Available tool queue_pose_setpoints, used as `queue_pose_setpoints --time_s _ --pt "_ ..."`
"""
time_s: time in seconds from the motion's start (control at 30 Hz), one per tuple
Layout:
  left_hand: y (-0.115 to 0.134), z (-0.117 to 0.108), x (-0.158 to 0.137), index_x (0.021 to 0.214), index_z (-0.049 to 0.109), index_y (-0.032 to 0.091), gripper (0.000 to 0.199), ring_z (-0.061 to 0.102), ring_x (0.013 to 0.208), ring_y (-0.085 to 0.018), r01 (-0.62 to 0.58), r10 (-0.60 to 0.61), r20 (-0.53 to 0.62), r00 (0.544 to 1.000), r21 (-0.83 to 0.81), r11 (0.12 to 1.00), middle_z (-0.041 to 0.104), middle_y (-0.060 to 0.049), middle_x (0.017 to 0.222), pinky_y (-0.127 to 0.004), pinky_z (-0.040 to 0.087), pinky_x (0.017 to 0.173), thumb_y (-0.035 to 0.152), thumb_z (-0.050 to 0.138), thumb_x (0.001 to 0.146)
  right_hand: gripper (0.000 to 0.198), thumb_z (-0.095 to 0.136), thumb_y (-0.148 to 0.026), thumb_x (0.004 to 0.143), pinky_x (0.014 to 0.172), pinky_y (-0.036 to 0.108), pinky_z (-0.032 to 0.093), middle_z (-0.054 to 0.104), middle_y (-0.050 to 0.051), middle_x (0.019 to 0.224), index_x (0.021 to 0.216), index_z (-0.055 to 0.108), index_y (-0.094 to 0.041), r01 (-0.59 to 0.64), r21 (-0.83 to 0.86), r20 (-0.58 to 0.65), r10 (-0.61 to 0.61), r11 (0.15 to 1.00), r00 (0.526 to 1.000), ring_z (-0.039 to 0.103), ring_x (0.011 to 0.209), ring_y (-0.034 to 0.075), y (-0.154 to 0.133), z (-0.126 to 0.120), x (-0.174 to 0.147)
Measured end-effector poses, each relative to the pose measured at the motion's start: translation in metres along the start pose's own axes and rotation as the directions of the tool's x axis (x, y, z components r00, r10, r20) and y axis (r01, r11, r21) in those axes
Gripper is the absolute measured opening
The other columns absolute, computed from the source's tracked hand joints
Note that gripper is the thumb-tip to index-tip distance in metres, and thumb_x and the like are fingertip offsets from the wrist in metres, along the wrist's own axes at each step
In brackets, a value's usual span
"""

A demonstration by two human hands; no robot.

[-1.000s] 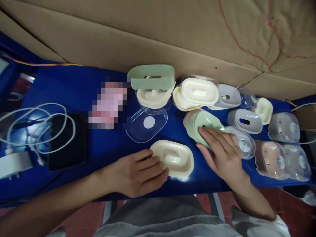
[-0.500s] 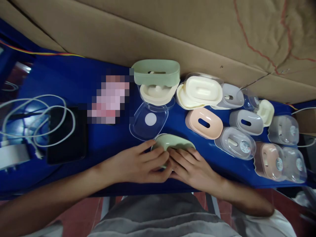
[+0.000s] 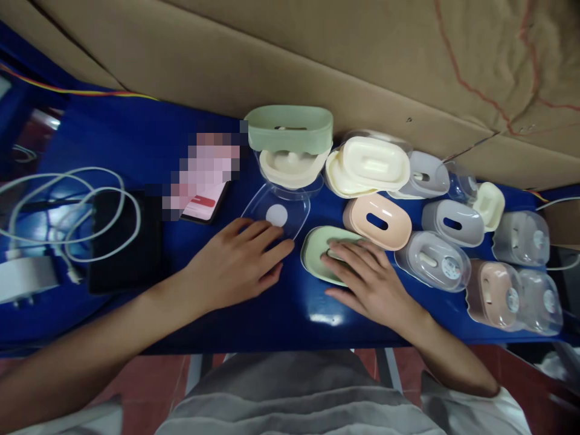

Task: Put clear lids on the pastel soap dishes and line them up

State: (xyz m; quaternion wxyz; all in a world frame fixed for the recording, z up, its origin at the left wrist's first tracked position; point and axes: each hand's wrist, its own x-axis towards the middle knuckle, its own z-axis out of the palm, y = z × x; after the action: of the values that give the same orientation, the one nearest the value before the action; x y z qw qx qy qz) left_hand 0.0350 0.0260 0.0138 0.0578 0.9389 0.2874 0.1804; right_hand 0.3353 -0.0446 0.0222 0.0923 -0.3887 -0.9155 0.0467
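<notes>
My right hand (image 3: 369,278) lies over a pale green oval plastic piece (image 3: 315,257) on the blue table, its fingers stretched across the top and covering much of it. A small light part shows in the slot near my fingertips. To the left, my left hand (image 3: 240,260) reaches over the near edge of a clear plastic lid (image 3: 294,208) with a round white sticker (image 3: 277,215). Its fingers are apart, and some fingertips are hidden, so contact with the lid is unclear. Behind the lid, a taller green oval cover (image 3: 290,136) rests on a cream tray (image 3: 290,169).
Oval boxes in peach (image 3: 380,226), grey (image 3: 453,223) and clear-covered (image 3: 428,260) kinds crowd the right side. A cream lid (image 3: 374,163) lies near the cardboard wall (image 3: 272,54). Leftward are a phone (image 3: 202,208), a black flat object (image 3: 127,260) and a charger (image 3: 29,279) with white cable.
My hands, formerly together at the green piece, have parted. My left hand moved left and up to the clear lid. The green piece sits slightly farther right and away, under my right hand.
</notes>
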Motion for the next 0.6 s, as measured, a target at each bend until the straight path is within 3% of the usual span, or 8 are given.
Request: queue_pose_setpoints --time_s 0.07,0.13,0.2,0.3,0.37,0.47,0.53,0.6 --pt "0.001 -0.004 0.000 0.100 0.065 0.021 0.014 0.076 0.089 -0.024 0.037 -0.046 -0.059 0.997 -0.146 0.989 0.077 -0.005 0.095 -0.036 0.058 0.078 0.009 0.064 0.093 0.052 0.067 -0.045 0.107 0.121 0.049 0.048 0.069 0.018 0.150 0.148 0.065 -0.015 -0.001 0.046 -0.017 0.002 0.999 1.000 0.063 0.140 0.029 0.005 -0.002 0.002" --pt "0.004 -0.012 -0.001 0.097 0.059 0.022 0.016 0.075 0.082 -0.018 0.086 -0.146 -0.128 0.981 -0.387 0.918 0.073 -0.001 0.089 -0.030 0.058 0.072 0.008 0.064 0.094 0.054 0.065 -0.047 0.108 0.120 0.048 0.051 0.069 0.019 0.148 0.148 0.064 -0.012 0.020 0.101 -0.022 -0.018 0.995 1.000 0.062 0.141 0.029 0.007 0.001 0.002" --pt "0.010 -0.023 -0.002 0.098 0.054 0.023 0.018 0.072 0.078 -0.014 0.100 -0.269 -0.168 0.948 -0.649 0.755 0.069 0.002 0.087 -0.028 0.058 0.069 0.008 0.065 0.095 0.050 0.063 -0.046 0.109 0.118 0.047 0.054 0.070 0.018 0.145 0.146 0.065 -0.014 0.072 0.163 -0.074 -0.060 0.984 0.995 0.062 0.141 0.028 0.008 0.008 -0.002" --pt "0.019 -0.039 -0.001 0.094 0.048 0.024 0.020 0.068 0.074 -0.011 0.090 -0.429 -0.126 0.894 -0.889 0.449 0.061 0.006 0.082 -0.030 0.060 0.069 0.012 0.059 0.104 0.041 0.069 -0.045 0.105 0.116 0.047 0.057 0.071 0.008 0.139 0.144 0.067 -0.032 0.137 0.167 -0.325 -0.077 0.976 0.942 0.063 0.139 0.027 0.005 0.027 -0.017" --pt "0.022 -0.042 0.002 0.090 0.043 0.025 0.024 0.066 0.069 -0.010 0.139 -0.497 -0.018 0.868 -0.951 0.276 0.057 0.007 0.078 -0.028 0.058 0.064 0.017 0.054 0.110 0.049 0.080 -0.047 0.097 0.120 0.053 0.054 0.071 0.001 0.135 0.144 0.065 -0.048 0.097 0.103 -0.427 -0.044 0.990 0.903 0.064 0.138 0.028 0.000 0.040 -0.029" --pt "0.020 -0.035 0.007 0.090 0.042 0.025 0.026 0.064 0.061 -0.010 0.154 -0.483 0.092 0.871 -0.984 0.091 0.057 0.006 0.076 -0.024 0.052 0.053 0.025 0.057 0.111 0.072 0.092 -0.047 0.085 0.124 0.066 0.048 0.071 -0.006 0.138 0.144 0.056 -0.068 0.063 0.002 -0.407 -0.057 0.998 0.912 0.060 0.144 0.033 -0.010 0.046 -0.039" --pt "0.018 -0.026 0.009 0.092 0.045 0.025 0.024 0.063 0.059 -0.011 0.146 -0.435 0.132 0.891 -0.989 0.000 0.057 0.004 0.077 -0.024 0.049 0.048 0.029 0.060 0.110 0.077 0.095 -0.046 0.081 0.124 0.070 0.046 0.069 -0.010 0.143 0.141 0.056 -0.072 0.096 -0.066 -0.451 -0.116 0.993 0.885 0.053 0.151 0.035 -0.013 0.039 -0.038" --pt "0.017 -0.016 0.010 0.093 0.047 0.025 0.022 0.062 0.058 -0.012 0.177 -0.403 0.195 0.894 -0.981 -0.082 0.054 0.003 0.077 -0.024 0.049 0.047 0.031 0.059 0.111 0.070 0.095 -0.047 0.082 0.124 0.068 0.048 0.066 -0.009 0.150 0.140 0.062 -0.066 0.127 -0.114 -0.449 -0.165 0.985 0.878 0.049 0.155 0.035 -0.011 0.026 -0.032"
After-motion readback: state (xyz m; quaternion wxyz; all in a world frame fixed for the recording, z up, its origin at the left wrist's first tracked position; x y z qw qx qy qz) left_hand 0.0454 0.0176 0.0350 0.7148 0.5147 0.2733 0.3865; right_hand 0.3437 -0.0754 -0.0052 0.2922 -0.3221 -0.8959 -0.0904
